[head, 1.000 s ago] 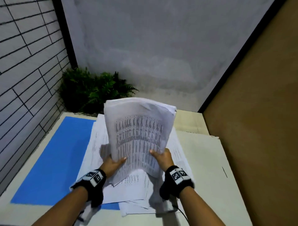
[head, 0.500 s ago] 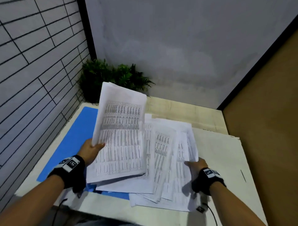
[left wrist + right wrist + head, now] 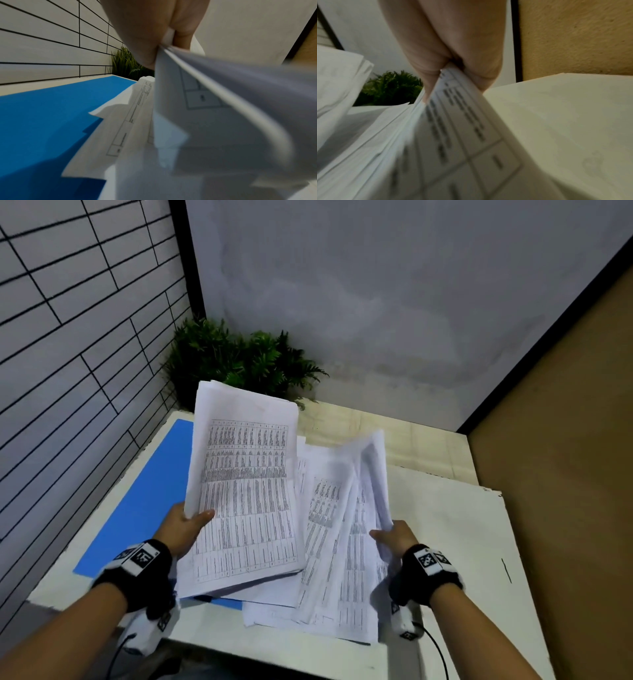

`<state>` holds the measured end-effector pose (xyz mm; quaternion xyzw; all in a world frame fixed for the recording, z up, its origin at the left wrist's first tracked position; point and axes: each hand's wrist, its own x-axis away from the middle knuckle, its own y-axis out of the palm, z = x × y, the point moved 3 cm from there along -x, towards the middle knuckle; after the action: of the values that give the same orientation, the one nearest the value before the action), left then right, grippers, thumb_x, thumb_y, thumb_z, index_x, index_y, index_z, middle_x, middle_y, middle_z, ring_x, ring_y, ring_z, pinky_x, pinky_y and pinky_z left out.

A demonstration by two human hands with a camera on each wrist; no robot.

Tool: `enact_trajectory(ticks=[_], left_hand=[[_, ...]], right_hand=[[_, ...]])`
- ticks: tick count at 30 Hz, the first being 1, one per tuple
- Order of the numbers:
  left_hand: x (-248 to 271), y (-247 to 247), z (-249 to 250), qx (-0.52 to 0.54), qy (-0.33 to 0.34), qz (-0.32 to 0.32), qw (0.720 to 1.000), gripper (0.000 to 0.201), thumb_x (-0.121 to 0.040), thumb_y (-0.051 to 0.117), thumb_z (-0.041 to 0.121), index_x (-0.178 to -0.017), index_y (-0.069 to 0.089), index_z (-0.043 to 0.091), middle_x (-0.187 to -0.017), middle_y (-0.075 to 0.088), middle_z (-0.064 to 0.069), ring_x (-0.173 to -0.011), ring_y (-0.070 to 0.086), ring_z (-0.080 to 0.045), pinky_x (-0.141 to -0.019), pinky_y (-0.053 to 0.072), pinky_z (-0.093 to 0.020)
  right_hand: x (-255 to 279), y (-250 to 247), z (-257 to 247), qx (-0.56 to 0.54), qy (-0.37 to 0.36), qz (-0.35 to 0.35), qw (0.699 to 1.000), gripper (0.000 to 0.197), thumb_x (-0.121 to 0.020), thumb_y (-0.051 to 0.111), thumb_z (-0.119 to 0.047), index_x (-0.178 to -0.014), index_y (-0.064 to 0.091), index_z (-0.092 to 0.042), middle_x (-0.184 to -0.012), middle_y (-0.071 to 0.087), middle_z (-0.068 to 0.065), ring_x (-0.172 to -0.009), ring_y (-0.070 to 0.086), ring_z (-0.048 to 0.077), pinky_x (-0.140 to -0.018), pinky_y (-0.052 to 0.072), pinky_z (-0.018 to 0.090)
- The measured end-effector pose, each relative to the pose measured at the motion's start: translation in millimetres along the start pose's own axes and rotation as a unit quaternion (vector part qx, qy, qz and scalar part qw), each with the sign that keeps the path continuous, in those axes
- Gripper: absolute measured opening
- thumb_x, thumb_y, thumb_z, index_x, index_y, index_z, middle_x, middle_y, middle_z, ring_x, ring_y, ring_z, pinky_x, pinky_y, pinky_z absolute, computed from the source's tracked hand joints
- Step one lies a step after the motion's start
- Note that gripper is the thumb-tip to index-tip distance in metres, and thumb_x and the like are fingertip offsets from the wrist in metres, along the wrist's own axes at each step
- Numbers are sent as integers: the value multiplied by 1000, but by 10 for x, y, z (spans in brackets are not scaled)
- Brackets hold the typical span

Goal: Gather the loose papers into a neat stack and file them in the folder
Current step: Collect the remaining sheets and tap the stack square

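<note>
My left hand (image 3: 186, 525) grips the left edge of a thick paper stack (image 3: 245, 491), printed with tables and raised off the table; the thumb lies on top. In the left wrist view the left hand (image 3: 154, 44) pinches that paper stack (image 3: 223, 108). My right hand (image 3: 394, 537) pinches the right edge of loose sheets (image 3: 346, 529), lifting them while their lower parts lie fanned on the table. In the right wrist view the right hand (image 3: 453, 70) pinches the loose sheets (image 3: 462, 121). The blue folder (image 3: 137, 501) lies flat at the left, partly under the papers, and shows again as the blue folder (image 3: 51, 115).
A white table (image 3: 445, 542) carries everything, with a brown wall (image 3: 565, 440) close on its right and a tiled wall (image 3: 68, 337) on its left. A green plant (image 3: 239, 361) stands in the far corner. A wooden strip (image 3: 411, 446) runs along the table's back.
The stack went from both hands to the left hand alone and moved left. My right hand dropped to the loose sheets on the table and now lifts their right edge.
</note>
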<state>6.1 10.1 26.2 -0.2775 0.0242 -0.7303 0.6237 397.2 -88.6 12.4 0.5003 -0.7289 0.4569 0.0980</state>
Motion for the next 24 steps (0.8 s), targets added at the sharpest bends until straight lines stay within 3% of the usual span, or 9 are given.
enact_trajectory(ticks=[3,7,11,13,16,19,21,23,24], left_hand=[[40,68,54,8,5,8,1000,23,-86,58,16,-96,59,-4,-86,59,-17,-82,57,-29,-76,45,-41],[63,121,81,19,6,3,1000,23,-86,59,16,-98,59,-4,-90,58,-16,-86,57,-30,-84,47,-49],[87,176,141,42,19,-3,999,10,-86,58,16,-89,55,6,-88,54,-12,-84,53,-27,-77,42,-39],[143,210,232,66,27,-4,997,10,-87,56,11,-97,56,8,-94,55,-11,-88,53,-26,-79,40,-36],[157,231,336,78,38,0,996,25,-88,53,7,-111,56,-4,-102,57,-14,-93,55,-28,-83,41,-36],[133,262,486,96,46,-8,994,28,-88,53,6,-111,55,-9,-103,58,-15,-95,57,-30,-82,42,-36],[162,340,652,122,54,-26,991,29,-88,52,4,-114,54,-8,-108,57,-16,-95,55,-26,-84,41,-35],[227,472,861,154,70,-64,983,31,-88,51,1,-118,52,-6,-115,57,-21,-99,54,-26,-89,41,-37],[271,544,979,168,81,-84,979,32,-87,52,2,-119,52,-5,-117,58,-22,-100,55,-26,-90,42,-38]], right_hand=[[105,-88,-73,36,-50,61,996,13,-87,57,-9,-91,61,2,-88,58,15,-86,57,28,-69,36,24],[312,-317,-190,67,-110,132,983,19,-87,52,-3,-98,65,6,-100,67,25,-99,62,35,-66,33,20],[501,-777,-272,88,-138,206,965,24,-87,50,-3,-105,64,5,-105,66,29,-104,60,40,-74,42,28],[641,-1092,-293,88,-146,256,952,22,-86,50,-4,-97,65,7,-99,66,33,-100,60,43,-76,45,34],[958,-1634,-323,59,-157,322,932,20,-83,51,-1,-92,67,3,-92,66,33,-95,62,42,-68,38,29],[1386,-2199,-362,-40,-192,371,908,12,-77,59,-10,-83,69,-7,-70,61,18,-76,58,24,-48,38,18],[1619,-2330,-446,-160,-238,343,894,11,-73,64,-12,-65,58,-16,-56,54,2,-56,55,13,-36,33,7],[1637,-2216,-497,-247,-245,289,892,24,-77,66,-6,-63,50,-16,-44,58,-9,-39,52,-3,-40,40,8],[1591,-2092,-501,-280,-237,259,894,20,-77,69,-9,-65,52,-12,-43,61,-11,-41,53,-5,-48,45,11]])
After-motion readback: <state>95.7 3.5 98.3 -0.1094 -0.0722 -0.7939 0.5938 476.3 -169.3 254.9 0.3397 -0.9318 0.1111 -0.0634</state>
